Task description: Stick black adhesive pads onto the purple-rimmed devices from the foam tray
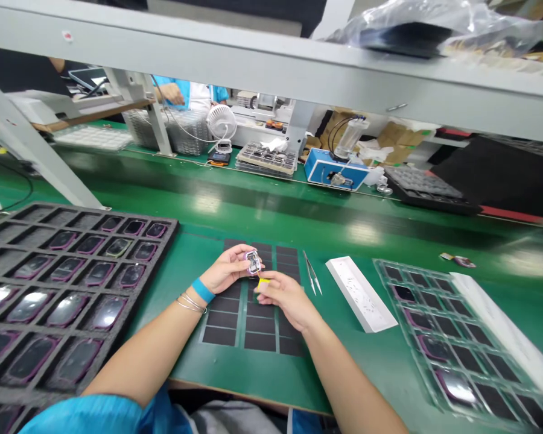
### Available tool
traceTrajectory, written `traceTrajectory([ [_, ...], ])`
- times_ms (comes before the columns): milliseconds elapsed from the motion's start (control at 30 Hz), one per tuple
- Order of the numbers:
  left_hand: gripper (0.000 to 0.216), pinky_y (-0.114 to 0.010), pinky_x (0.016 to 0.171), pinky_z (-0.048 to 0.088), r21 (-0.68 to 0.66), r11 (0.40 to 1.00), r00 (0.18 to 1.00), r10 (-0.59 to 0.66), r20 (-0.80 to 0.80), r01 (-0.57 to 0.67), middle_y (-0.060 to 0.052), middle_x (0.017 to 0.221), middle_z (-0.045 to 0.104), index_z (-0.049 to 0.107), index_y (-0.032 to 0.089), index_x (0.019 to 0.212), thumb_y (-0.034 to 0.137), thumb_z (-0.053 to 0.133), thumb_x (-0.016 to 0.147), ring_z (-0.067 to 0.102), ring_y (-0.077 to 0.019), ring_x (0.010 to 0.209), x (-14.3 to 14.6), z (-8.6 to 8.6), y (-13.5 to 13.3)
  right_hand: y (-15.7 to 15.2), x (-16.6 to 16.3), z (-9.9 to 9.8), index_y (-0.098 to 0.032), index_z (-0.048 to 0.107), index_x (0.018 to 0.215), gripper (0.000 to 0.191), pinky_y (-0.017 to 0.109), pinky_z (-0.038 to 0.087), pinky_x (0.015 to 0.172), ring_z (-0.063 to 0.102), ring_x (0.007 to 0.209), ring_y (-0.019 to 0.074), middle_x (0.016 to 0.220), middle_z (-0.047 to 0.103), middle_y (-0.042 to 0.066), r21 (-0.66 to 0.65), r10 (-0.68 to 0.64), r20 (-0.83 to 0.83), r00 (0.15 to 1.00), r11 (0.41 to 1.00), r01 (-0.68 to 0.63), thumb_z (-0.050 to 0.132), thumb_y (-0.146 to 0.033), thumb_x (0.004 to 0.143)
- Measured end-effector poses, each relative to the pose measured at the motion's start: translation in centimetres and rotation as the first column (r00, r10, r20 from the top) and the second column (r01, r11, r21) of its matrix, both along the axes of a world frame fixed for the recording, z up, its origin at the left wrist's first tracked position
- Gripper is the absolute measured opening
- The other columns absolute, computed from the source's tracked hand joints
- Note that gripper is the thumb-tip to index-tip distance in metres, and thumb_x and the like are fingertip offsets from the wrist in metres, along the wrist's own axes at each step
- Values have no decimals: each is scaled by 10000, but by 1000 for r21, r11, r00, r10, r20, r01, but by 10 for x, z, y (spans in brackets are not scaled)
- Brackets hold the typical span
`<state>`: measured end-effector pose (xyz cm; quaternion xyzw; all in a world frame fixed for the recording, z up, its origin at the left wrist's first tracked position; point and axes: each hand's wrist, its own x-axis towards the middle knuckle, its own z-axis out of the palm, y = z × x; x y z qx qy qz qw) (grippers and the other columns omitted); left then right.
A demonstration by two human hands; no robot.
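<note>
My left hand (pixel 228 271) is closed around a small purple-rimmed part (pixel 253 262) with a shiny face, held just above a dark mat of black squares (pixel 253 319) on the green bench. My right hand (pixel 286 296) pinches a small yellow tab (pixel 263 282) right below that part, its fingers pressed together. The two hands nearly touch. A blue band and thin bracelets circle my left wrist.
A black foam tray (pixel 72 289) of several purple-rimmed parts lies at left. Tweezers (pixel 312 274) and a white strip (pixel 359 293) lie right of the mat, then a clear tray (pixel 452 343). A green conveyor (pixel 298 211) runs beyond. Another person's arm (pixel 172 93) shows at the far bench.
</note>
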<state>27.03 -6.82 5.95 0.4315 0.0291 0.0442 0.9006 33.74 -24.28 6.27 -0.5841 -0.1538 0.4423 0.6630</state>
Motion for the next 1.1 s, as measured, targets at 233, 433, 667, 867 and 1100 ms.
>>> traceTrajectory([
  [233,406,-324,700,571,44,992,991,-119,-55,121,-68,870,674,592,153,995,190,782,639,676,-209,809,-1,1,5,-10,9,16,-198,621,992,361,248,502,576,606,585,118,683,628,-23,126,-126,93,988,985,114,741,-323,675],
  [433,434,-270,607,579,92,942,940,-306,-154,322,-83,905,652,584,160,1065,204,757,669,673,-215,808,-2,-1,-2,-13,7,14,-204,628,910,229,313,539,679,649,707,166,792,665,23,169,-241,501,831,969,179,698,-332,734],
  [667,311,-261,621,573,118,922,903,-325,-283,369,-75,866,668,600,153,944,195,740,670,681,-220,825,0,-5,-14,-7,2,3,-240,641,1037,201,325,514,763,615,784,168,868,648,37,115,-171,903,395,980,162,572,-235,849],
  [867,270,-226,537,535,166,950,918,-197,-344,266,-90,770,684,606,132,871,235,734,657,693,-215,720,3,-5,-22,2,4,-8,-234,626,1060,221,323,514,767,614,803,175,913,648,52,119,-189,911,367,971,206,554,-240,851],
  [1100,157,-294,667,546,126,980,890,195,-411,-156,-98,818,709,585,137,827,130,662,690,682,-178,729,8,-3,-12,4,-2,-7,-202,632,778,98,292,492,704,605,716,164,770,651,21,-47,-82,876,475,966,255,539,-201,808],
])
